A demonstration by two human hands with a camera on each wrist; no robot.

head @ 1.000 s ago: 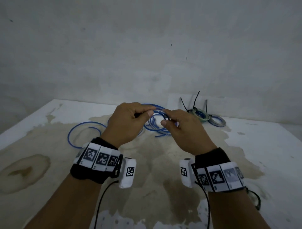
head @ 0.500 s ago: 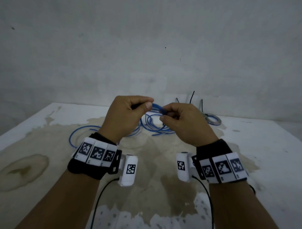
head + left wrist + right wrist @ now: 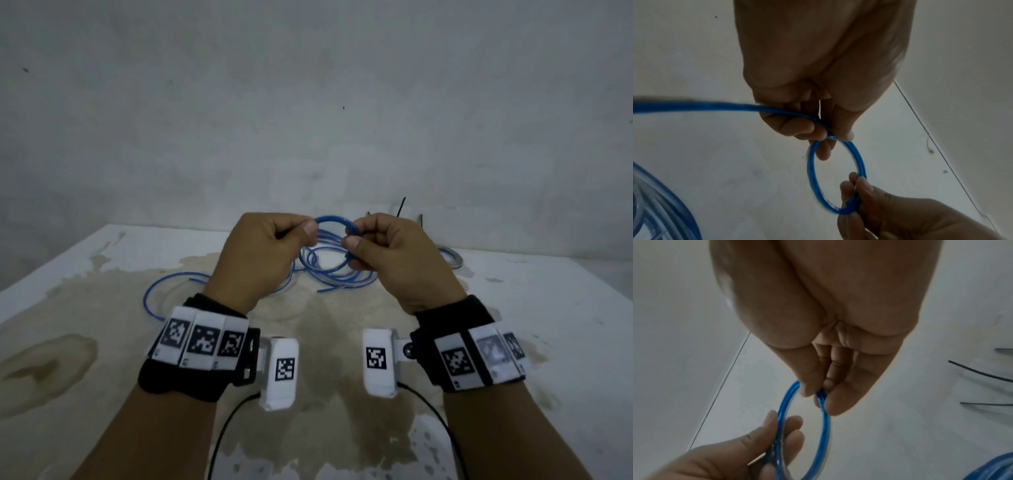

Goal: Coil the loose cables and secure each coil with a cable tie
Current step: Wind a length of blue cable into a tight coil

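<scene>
A blue cable (image 3: 331, 219) forms a small loop (image 3: 835, 177) held up between both hands above the table. My left hand (image 3: 263, 253) pinches one side of the loop (image 3: 801, 426) between thumb and fingers, and my right hand (image 3: 387, 255) pinches the opposite side. The rest of the blue cable (image 3: 329, 270) trails down in loose curves on the table, with one long arc (image 3: 161, 291) to the left. Black cable ties (image 3: 980, 374) lie on the table to the right.
A finished coil (image 3: 452, 260) with upright black tie ends (image 3: 401, 207) lies at the back right by the wall. The white table (image 3: 102, 342) is stained brown in its middle. A grey wall (image 3: 308, 102) rises straight behind it.
Both hands have risen from the table with the cable. The stretch between them has closed into a small raised loop.
</scene>
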